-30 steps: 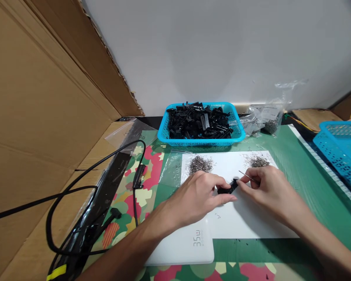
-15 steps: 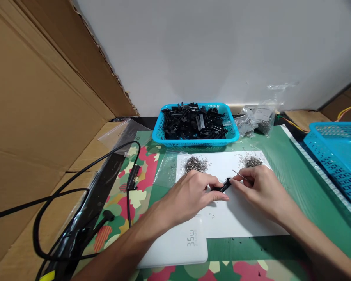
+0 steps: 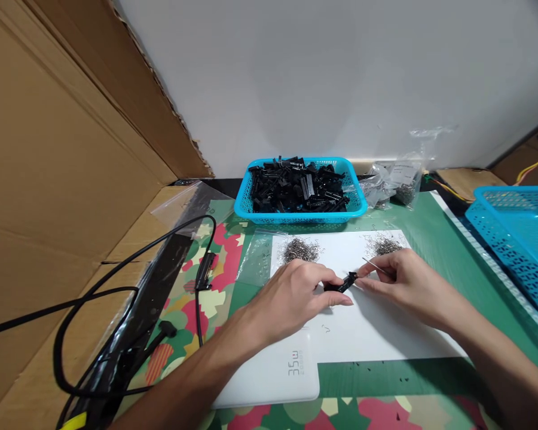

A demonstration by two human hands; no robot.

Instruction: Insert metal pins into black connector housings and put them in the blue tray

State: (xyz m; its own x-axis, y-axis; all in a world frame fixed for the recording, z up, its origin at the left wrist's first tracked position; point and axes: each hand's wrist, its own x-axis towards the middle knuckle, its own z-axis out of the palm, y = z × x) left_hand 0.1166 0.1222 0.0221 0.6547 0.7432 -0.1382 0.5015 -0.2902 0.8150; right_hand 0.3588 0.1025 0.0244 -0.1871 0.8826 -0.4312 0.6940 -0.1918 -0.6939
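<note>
Between thumb and fingers, my left hand (image 3: pixel 298 295) grips a small black plastic part (image 3: pixel 346 282) above a white sheet of paper (image 3: pixel 381 334). My right hand (image 3: pixel 401 280) is closed round a thin metal rod (image 3: pixel 373 264), whose tip points up and left. Its thumb and index fingertips meet at the right end of the black part; anything tiny pinched there is too small to make out. Behind my hands lie two heaps of small bent wire pieces, a left heap (image 3: pixel 301 249) and a right heap (image 3: pixel 385 246).
A blue basket (image 3: pixel 300 218) full of black plastic parts stands at the back, with plastic bags (image 3: pixel 403 182) beside it. Another blue basket (image 3: pixel 515 239) is at the right. A white power bank (image 3: pixel 269 376) lies under my left forearm, and a black cable (image 3: pixel 60 352) loops at the left.
My right hand has shifted slightly to the right, its rod along with it. My left hand keeps the black plastic part in nearly the same place.
</note>
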